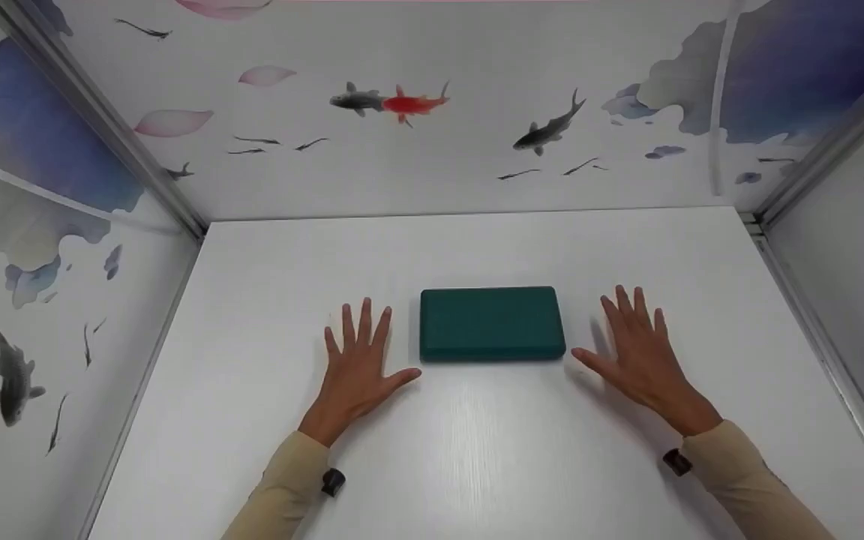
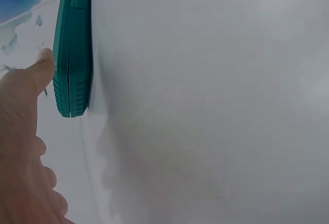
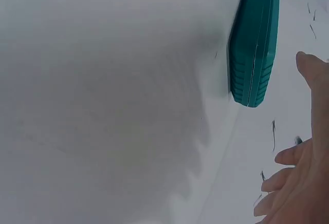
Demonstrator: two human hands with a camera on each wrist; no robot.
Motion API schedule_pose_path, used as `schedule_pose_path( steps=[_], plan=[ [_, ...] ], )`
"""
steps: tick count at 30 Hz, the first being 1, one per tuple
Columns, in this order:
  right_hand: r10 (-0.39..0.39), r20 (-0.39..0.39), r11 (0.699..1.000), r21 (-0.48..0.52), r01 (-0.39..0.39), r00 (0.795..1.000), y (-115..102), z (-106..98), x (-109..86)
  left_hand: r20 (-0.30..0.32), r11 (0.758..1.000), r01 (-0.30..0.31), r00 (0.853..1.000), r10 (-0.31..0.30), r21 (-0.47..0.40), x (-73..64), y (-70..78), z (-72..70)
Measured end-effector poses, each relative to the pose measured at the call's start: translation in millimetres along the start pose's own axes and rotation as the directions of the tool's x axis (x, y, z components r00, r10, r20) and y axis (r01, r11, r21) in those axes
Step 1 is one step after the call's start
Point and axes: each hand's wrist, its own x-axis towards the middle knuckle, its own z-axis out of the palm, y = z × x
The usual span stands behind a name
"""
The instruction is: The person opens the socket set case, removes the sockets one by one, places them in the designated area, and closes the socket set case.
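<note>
A dark green rectangular plastic case (image 1: pixel 492 324) with rounded corners lies flat on the white table (image 1: pixel 462 442), its lid down. Its side, with a seam, ribbed corners and a latch-like tab, shows in the left wrist view as the green case (image 2: pixel 77 54) and in the right wrist view as the case (image 3: pixel 254 49). My left hand (image 1: pixel 357 375) is spread palm down on the case's left, thumb pointing toward its near corner. On the other side my right hand (image 1: pixel 642 360) has its fingers spread too, thumb tip close to the near right corner. Neither holds anything.
White panels with painted fish (image 1: pixel 544 131), petals and blue-grey leaf shapes enclose the table at the back, left and right. Metal rails (image 1: pixel 102 112) run along the corners. Small black devices (image 1: pixel 333 482) sit at both sleeve cuffs.
</note>
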Motion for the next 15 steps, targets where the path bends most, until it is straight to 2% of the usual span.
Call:
schedule_pose_path(
  steps=[3,6,8,11,15],
  plan=[
    [-0.069,-0.119,0.996,0.044,0.074,0.991,-6,6,-1.0,0.030,0.999,-0.018,0.999,0.019,-0.038,1.6,4.2,1.0],
    [-0.151,-0.254,0.983,0.067,0.173,0.955,-15,14,-2.5,0.032,0.997,-0.043,0.998,0.045,-0.056,4.1,8.4,3.5],
    [-0.187,-0.313,0.972,0.081,0.222,0.931,-23,20,-4.5,0.018,0.996,-0.057,0.998,0.058,-0.067,6.2,10.7,6.1],
    [-0.202,-0.343,0.956,0.132,0.260,0.917,-37,28,-9.5,-0.017,0.991,-0.072,0.997,0.071,-0.113,8.5,14.6,9.5],
    [-0.201,-0.336,0.930,0.230,0.287,0.920,-54,40,-14.8,-0.056,0.980,-0.087,0.995,0.079,-0.177,11.8,18.4,14.7]
  ],
)
